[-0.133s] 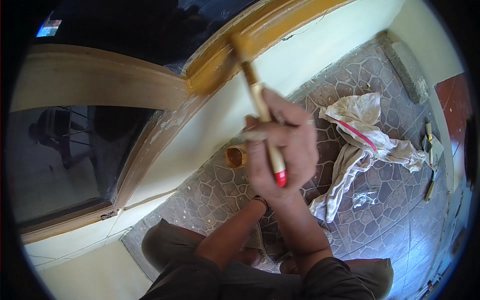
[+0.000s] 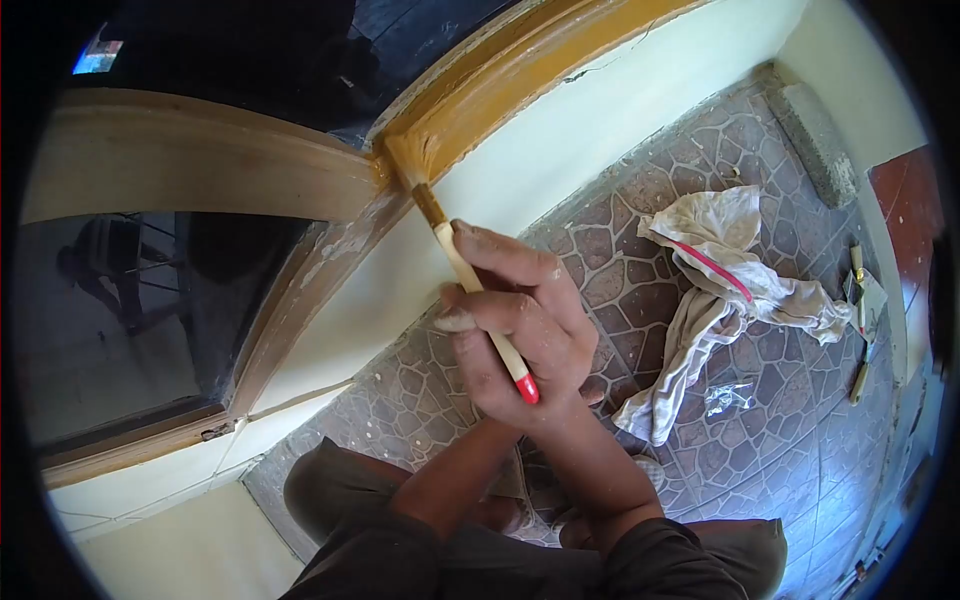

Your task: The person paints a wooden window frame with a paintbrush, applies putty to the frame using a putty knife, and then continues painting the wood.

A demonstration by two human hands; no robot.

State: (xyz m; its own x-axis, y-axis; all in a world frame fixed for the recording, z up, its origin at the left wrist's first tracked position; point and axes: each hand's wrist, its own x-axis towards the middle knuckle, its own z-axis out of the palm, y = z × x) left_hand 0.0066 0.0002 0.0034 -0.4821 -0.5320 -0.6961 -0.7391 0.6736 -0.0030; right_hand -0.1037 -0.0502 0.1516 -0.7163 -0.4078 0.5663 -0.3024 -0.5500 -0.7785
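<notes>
My right hand (image 2: pixel 545 325) is closed around the pale wooden handle of a paintbrush (image 2: pixel 466 268) with a red tip. Its bristles press on the wooden frame (image 2: pixel 500 95), at the corner where a cross rail (image 2: pixel 200 160) joins it. Wet yellow-brown coating covers the frame above this corner; below it the wood is bare and patchy. My left forearm (image 2: pixel 455 470) reaches up behind the right wrist. Only a small bit of what looks like my left hand (image 2: pixel 593 390) shows past the right wrist, and its fingers are hidden.
On the stone-patterned floor (image 2: pixel 610 265) lie a crumpled whitish cloth (image 2: pixel 715 265) with a red stripe, a clear plastic wrapper (image 2: pixel 728 398) and scrapers (image 2: pixel 868 300). A concrete block (image 2: pixel 815 145) sits by the wall. Dark glass panes (image 2: pixel 150 300) fill the frame beside me.
My right hand has moved left and down with the paintbrush, bringing the bristles down the frame to the corner. The small container of orange-brown liquid is now hidden from view.
</notes>
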